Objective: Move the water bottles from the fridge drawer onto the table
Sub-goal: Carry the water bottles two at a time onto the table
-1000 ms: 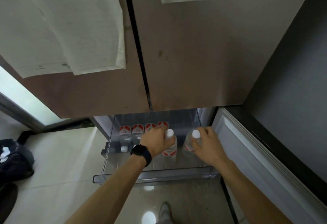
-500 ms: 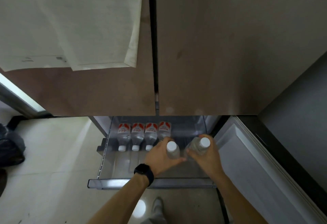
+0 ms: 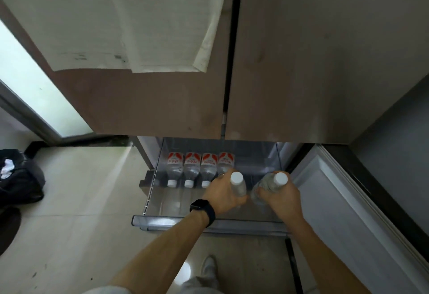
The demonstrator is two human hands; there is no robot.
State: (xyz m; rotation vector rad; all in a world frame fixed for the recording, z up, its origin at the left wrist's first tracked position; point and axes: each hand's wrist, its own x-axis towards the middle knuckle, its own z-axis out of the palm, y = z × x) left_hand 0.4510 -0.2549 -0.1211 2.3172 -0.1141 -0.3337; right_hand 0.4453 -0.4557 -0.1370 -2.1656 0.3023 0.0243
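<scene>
Nothing legible: script on the red labels [image 3: 200,159] of the bottles [image 3: 191,170] beyond the fingers [image 3: 221,177] of the left hand [image 3: 222,195] is blurred.

Bottle labels [image 3: 192,160] (red print) unreadable

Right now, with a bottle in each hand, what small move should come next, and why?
Probably lift both clear of the drawer: the left hand grips the left bottle and the right hand the right bottle, both upright, caps up. Four bottles lie at its back.

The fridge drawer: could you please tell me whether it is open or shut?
Open: the drawer is pulled out below the doors, four bottles lying at its back.
</scene>
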